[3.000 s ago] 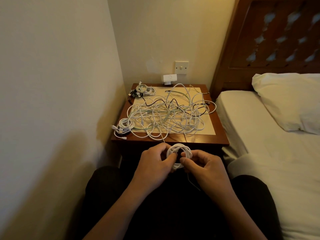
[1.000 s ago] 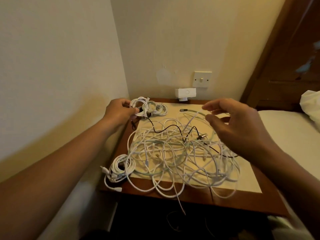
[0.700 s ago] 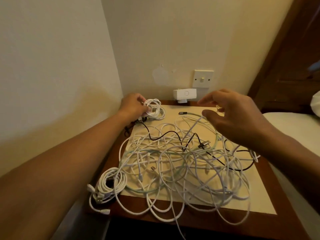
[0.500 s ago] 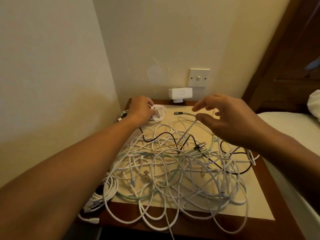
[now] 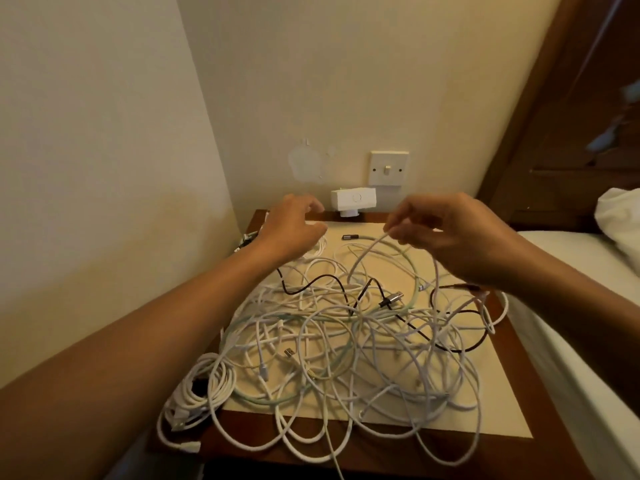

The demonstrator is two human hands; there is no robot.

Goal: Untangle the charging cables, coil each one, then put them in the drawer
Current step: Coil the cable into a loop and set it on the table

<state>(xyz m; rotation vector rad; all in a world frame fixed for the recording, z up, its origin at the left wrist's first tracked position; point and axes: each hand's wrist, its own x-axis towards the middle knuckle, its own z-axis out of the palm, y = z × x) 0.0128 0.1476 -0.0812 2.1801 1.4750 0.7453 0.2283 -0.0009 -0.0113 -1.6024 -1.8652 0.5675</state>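
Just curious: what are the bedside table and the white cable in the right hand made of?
Bedside table: dark glossy wood, judging by its reddish-brown rim; the cream inset is unclear. White cable, pinched by the right hand: likely smooth plastic or rubber sheath, bending softly.

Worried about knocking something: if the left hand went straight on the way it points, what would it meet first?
Likely the white adapter at the wall, just beyond the left hand; depth is unclear, so perhaps the wall itself.

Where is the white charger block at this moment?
In the head view, the white charger block stands at the nightstand's back edge, just below and left of the wall switch.
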